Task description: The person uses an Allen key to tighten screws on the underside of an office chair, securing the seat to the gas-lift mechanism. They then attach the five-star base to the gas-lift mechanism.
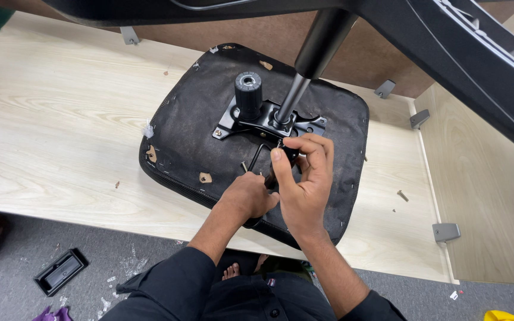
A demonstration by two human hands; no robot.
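Observation:
An upturned black chair seat (pixel 197 119) lies on a pale wooden board (pixel 60 119). A black metal mechanism plate (pixel 251 122) with a round knob (pixel 248 92) is mounted at its middle, and a gas-lift cylinder (pixel 307 65) rises from it toward the chair base (pixel 447 41) overhead. My left hand (pixel 246 197) is closed low on a black lever rod (pixel 254 157) at the plate's near edge. My right hand (pixel 304 178) pinches a small black part by the plate with thumb and fingertips.
Grey metal brackets (pixel 445 231) sit along the board's right upright panel (pixel 495 196). A loose screw (pixel 402 195) lies on the board. A black plastic piece (pixel 60 271) and white scraps lie on the grey floor. My bare foot (pixel 231 272) shows below.

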